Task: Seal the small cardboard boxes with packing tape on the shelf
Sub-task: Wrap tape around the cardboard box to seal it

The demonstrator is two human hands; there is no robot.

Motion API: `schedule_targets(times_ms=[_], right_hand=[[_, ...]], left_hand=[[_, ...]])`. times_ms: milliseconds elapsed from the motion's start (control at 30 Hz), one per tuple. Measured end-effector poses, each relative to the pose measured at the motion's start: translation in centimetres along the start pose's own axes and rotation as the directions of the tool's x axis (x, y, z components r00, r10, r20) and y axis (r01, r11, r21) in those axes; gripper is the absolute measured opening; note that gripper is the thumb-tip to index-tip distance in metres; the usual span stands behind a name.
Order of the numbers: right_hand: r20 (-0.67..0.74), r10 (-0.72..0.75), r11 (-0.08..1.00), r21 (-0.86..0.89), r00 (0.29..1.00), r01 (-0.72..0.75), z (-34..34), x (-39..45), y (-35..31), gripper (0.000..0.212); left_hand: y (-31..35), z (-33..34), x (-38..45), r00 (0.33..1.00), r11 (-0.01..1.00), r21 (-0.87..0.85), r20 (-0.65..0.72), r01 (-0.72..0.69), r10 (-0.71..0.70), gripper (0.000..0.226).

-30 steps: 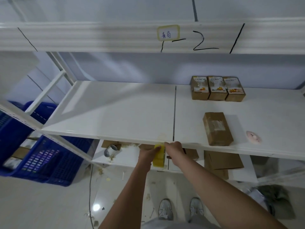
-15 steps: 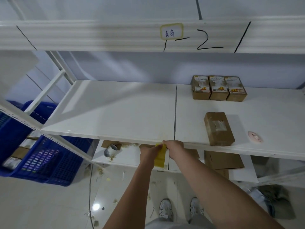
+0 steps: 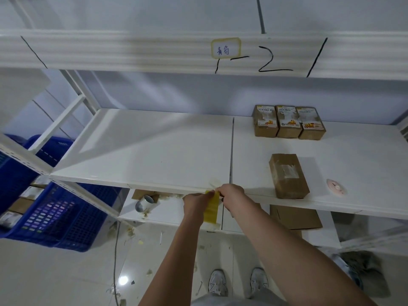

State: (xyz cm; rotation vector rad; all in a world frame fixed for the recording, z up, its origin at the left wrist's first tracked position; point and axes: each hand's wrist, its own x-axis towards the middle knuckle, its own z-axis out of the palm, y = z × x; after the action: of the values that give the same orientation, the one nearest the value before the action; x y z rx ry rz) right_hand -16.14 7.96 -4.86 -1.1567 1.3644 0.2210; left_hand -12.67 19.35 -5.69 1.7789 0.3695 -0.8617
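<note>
At the front edge of the shelf, both hands up against the lip: left hand and right hand pinching the top of a yellow tape strip. Raised since a second ago, from just below the edge to level with it, strip now hanging longer and straighter. Likely readied for sealing. Loose cardboard box well to the right, untouched; three labelled boxes side by side at the back.
</note>
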Motion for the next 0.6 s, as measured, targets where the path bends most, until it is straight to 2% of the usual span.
schedule_targets(times_ms=[33,100,200,300,367,500,600], right_hand=[[0.026,0.003,1.0,0.031,1.0,-0.004,-0.2,0.0,0.0,0.031],[-0.017,0.049,0.992,0.113,0.999,-0.047,0.1,-0.2,-0.6,0.024],[0.071,-0.029,0.995,0.095,0.997,0.022,0.0,-0.3,-0.9,0.008],[0.046,-0.048,0.987,0.154,0.998,0.04,-0.2,-0.7,-1.8,0.009],[0.122,-0.071,0.983,0.177,0.99,0.049,-0.6,-1.3,-2.4,0.011],[0.233,-0.024,0.977,0.21,0.972,-0.026,-2.6,-1.9,-2.6,0.013],[0.342,-0.028,0.965,0.253,0.939,-0.063,-4.7,-2.1,-3.0,0.01]], left_hand=[[0.2,0.0,-0.2,1.0,1.0,0.009,0.002,-0.011,0.011,0.031],[0.5,0.0,-0.5,0.999,0.999,0.033,0.009,-0.041,0.041,0.036],[1.5,-0.2,-1.5,0.998,0.997,0.033,0.015,-0.068,0.067,0.037],[3.0,-0.9,-2.4,0.992,0.992,0.039,0.045,-0.121,0.119,0.033],[4.0,-1.4,-2.7,0.985,0.986,0.064,0.085,-0.154,0.149,0.028],[5.3,-1.9,-3.0,0.97,0.965,0.153,0.156,-0.212,0.188,0.025],[6.0,-2.2,-3.3,0.956,0.943,0.22,0.211,-0.252,0.206,0.031]])
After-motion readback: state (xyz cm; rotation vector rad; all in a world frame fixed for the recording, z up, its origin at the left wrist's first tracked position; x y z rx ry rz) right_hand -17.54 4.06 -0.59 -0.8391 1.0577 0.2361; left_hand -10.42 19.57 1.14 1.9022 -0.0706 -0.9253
